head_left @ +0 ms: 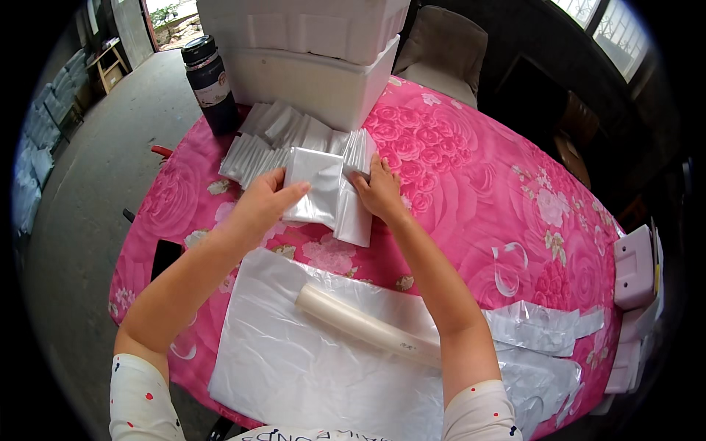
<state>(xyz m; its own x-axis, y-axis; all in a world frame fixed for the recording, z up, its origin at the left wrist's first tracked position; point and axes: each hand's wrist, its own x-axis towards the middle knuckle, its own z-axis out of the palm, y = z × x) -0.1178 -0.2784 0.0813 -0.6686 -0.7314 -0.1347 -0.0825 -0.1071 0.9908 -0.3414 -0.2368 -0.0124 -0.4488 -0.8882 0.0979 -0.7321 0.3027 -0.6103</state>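
Note:
A row of folded clear plastic bags (254, 156) lies on the table, packed on edge and overlapping. At its near right end, one flat folded bag (315, 184) faces me, with a longer folded strip (354, 217) beside it. My left hand (266, 202) is at the flat bag's left edge, thumb in front and fingers curled partly behind. My right hand (379, 189) closes on the right end of the row, its thumb on the near side and its fingers along the right side. Nearer me, a pale plastic roll (360, 323) lies on a large spread of plastic sheeting (294, 367).
Stacked white foam boxes (309, 81) stand behind the row, with a dark flask (212, 88) to their left. A pink flowered cloth (471, 235) covers the table. A dark flat object (166, 259) lies at the left edge. A covered chair (444, 51) stands beyond.

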